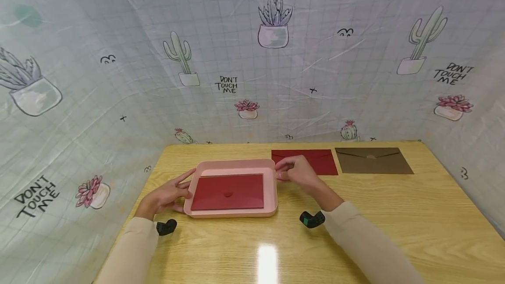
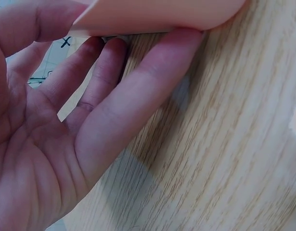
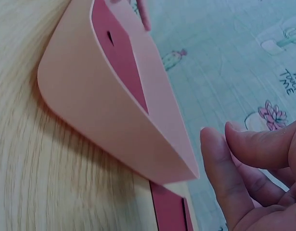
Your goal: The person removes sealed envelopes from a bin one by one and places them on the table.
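Observation:
A pink tray (image 1: 232,214) holds a flat red envelope (image 1: 244,192) with a small tab at its middle. A thin brownish line shows along the envelope's far edge. My left hand (image 1: 165,195) grips the tray's left side. In the left wrist view its thumb (image 2: 51,19) lies against the wall, while other fingertips reach to the tray's underside. Near the far right corner is my right hand (image 1: 300,172), fingers loosely bent and thumb close to the index fingertip. The right wrist view shows a gap between those fingertips and the tray wall (image 3: 104,110), with nothing held.
Behind the right hand, a second red envelope (image 1: 315,161) lies flat on the wooden table (image 1: 221,249). A brown envelope (image 1: 372,165) lies to its right. A printed cactus curtain (image 1: 252,69) hangs along the table's back and sides.

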The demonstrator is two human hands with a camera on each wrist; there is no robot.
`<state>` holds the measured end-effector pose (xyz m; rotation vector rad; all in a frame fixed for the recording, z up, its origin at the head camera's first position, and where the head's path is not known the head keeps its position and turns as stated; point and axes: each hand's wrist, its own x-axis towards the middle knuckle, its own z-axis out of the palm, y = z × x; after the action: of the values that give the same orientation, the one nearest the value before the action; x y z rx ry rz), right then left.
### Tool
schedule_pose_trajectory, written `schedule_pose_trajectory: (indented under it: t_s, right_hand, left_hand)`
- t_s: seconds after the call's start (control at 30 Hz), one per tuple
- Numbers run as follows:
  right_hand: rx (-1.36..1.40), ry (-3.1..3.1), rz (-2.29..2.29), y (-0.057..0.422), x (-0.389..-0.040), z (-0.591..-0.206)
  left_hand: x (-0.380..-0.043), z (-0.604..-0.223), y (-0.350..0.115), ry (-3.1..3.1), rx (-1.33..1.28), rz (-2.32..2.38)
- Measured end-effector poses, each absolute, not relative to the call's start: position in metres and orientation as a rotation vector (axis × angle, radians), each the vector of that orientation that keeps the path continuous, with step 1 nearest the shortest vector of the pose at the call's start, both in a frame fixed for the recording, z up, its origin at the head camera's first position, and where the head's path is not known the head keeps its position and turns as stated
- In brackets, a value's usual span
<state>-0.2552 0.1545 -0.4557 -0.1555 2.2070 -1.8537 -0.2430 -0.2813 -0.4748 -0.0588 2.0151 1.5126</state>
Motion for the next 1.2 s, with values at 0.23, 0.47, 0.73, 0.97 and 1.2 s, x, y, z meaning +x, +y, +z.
schedule_pose_trajectory:
  t_s: [0.23,0.47,0.73,0.97,1.2]
  right_hand:
    - [-0.164,2.163,-1.849,0.137,-0.253,-0.456]
    - [-0.149,2.199,-1.794,0.121,-0.250,-0.454]
    - [-0.145,2.199,-1.757,0.114,-0.248,-0.450]
    - [-0.102,2.175,-1.762,0.106,-0.246,-0.451]
    - [-0.029,2.189,-1.740,0.098,-0.246,-0.450]
  left_hand:
    - [-0.241,-0.474,-0.283,2.032,-0.056,1.521]
    - [-0.239,-0.473,-0.285,2.008,-0.057,1.534]
    - [-0.242,-0.472,-0.284,1.993,-0.065,1.538]
    - [-0.245,-0.476,-0.283,2.007,-0.075,1.524]
    - [-0.244,-0.476,-0.283,2.006,-0.053,1.523]
